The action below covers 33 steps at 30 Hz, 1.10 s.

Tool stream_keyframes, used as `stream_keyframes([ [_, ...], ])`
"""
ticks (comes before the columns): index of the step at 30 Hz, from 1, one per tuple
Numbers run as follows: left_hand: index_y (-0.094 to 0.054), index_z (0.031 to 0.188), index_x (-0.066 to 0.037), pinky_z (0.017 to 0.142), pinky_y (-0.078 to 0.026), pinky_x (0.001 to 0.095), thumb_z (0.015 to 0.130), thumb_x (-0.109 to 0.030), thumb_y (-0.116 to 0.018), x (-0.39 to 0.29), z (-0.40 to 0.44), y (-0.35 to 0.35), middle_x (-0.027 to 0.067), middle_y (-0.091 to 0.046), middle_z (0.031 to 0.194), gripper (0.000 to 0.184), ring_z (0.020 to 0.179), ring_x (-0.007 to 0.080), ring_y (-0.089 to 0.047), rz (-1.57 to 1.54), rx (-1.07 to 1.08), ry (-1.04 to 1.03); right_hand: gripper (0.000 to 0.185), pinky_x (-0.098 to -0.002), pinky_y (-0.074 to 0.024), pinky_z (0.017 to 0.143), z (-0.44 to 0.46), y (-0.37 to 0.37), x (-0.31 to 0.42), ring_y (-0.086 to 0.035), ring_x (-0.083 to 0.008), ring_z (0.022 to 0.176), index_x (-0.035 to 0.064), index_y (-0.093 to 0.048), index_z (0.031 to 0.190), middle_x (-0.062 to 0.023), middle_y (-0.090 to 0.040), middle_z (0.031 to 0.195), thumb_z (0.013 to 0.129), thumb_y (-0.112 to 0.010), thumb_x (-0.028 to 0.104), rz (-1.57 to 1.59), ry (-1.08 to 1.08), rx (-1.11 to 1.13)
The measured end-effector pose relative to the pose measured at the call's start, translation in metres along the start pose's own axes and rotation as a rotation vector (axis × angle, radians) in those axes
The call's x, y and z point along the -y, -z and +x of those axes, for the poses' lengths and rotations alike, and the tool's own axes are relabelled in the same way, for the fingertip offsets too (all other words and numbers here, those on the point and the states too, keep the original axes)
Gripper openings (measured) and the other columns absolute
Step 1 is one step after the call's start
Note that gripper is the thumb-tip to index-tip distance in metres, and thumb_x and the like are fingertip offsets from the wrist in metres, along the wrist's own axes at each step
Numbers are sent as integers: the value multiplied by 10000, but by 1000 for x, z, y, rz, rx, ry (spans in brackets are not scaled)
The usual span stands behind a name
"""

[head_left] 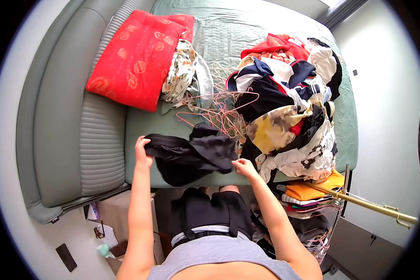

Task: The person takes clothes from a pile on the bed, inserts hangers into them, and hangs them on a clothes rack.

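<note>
A black garment (186, 156) is stretched between my two hands over the near edge of the bed. My left hand (143, 150) is closed on its left end, near the waistband-like edge. At the lower right corner of the cloth, my right hand (243, 166) pinches the fabric. Part of the garment lies bunched on the green sheet (140, 123). Just beyond it is a tangle of pink and white wire hangers (224, 109).
A large heap of mixed clothes (284, 112) covers the bed's right side. A red pillow (135, 60) and patterned cloth (178, 77) lie at the left by the padded headboard (102, 144). A rack with a gold rail (373, 205) and hanging clothes stands at the right.
</note>
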<state>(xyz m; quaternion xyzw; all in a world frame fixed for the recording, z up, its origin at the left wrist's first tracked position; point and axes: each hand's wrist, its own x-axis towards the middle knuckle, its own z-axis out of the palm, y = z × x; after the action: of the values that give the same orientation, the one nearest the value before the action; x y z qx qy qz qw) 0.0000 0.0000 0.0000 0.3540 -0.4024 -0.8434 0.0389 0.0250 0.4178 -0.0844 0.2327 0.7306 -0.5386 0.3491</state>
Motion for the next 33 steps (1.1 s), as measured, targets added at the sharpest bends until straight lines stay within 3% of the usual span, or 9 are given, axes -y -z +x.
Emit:
stream_keyframes([
  [2, -553, 831, -65, 699, -452, 245, 745, -61, -590, -16, -28, -22, -7, -564, 783, 93, 745, 118, -539, 146, -70, -131, 203, -224, -408, 529, 21, -10, 2, -491, -65, 578, 53, -640, 882, 15, -564, 698, 814, -634, 244, -35, 171, -73],
  [5, -577, 833, -55, 709, -420, 221, 797, -126, -616, 21, -17, -25, -31, -551, 779, 88, 746, 81, -507, 475, -148, -176, 245, -290, -471, 685, 93, 4, 21, -612, -170, 756, 8, -645, 957, -97, -660, 815, 816, -568, 192, -48, 231, -159],
  [11, -604, 857, -52, 698, -433, 219, 832, -173, -611, 86, -36, -29, -31, -589, 810, 124, 747, 73, -542, 490, -102, 60, 428, -329, -464, 794, 219, 30, 35, -607, -248, 884, -25, -527, 1180, -158, -638, 975, 794, -501, 159, -325, 269, -379],
  [13, -626, 843, -33, 671, -405, 200, 831, -137, -618, 94, -40, -33, -46, -583, 792, 105, 725, 48, -512, 460, -154, 77, 520, -360, -438, 899, 224, 40, 57, -552, -324, 1056, -10, -462, 1247, -226, -581, 1103, 760, -499, 170, -475, 255, -301],
  [18, -624, 846, -29, 684, -414, 201, 830, -123, -612, 96, -40, -40, -33, -593, 794, 97, 730, 55, -526, 467, -246, 94, 475, -438, -448, 838, 225, 51, 71, -552, -361, 943, 71, -508, 1180, -170, -568, 1061, 737, -595, 221, -968, 389, -294],
  [22, -619, 834, -26, 676, -415, 202, 832, -120, -609, 96, -35, -51, -31, -593, 787, 94, 721, 54, -525, 479, -225, 67, 540, -417, -444, 859, 222, 56, 81, -550, -351, 990, 78, -485, 1185, -158, -560, 1096, 702, -678, 223, -966, 268, -256],
  [26, -623, 842, -46, 676, -430, 206, 833, -137, -606, 97, -30, -55, -31, -599, 794, 93, 728, 57, -541, 505, -183, 60, 611, -351, -423, 909, 249, 43, 45, -541, -309, 1077, 81, -443, 1248, -161, -566, 1158, 717, -691, 253, -432, 360, -76],
  [29, -623, 850, -40, 676, -435, 208, 832, -132, -607, 98, -30, -64, -26, -600, 787, 95, 720, 60, -543, 508, -159, 53, 357, -366, -477, 765, 211, 27, 83, -623, -277, 873, 66, -574, 1080, -120, -648, 921, 782, -632, 254, -518, 252, -301],
  [33, -624, 858, -29, 683, -433, 209, 825, -123, -615, 92, -31, -64, -21, -600, 790, 100, 721, 66, -540, 508, -166, -8, 107, -329, -451, 560, 181, -6, 123, -599, -229, 578, 63, -642, 834, -107, -601, 654, 830, -583, 153, -322, 925, -532],
])
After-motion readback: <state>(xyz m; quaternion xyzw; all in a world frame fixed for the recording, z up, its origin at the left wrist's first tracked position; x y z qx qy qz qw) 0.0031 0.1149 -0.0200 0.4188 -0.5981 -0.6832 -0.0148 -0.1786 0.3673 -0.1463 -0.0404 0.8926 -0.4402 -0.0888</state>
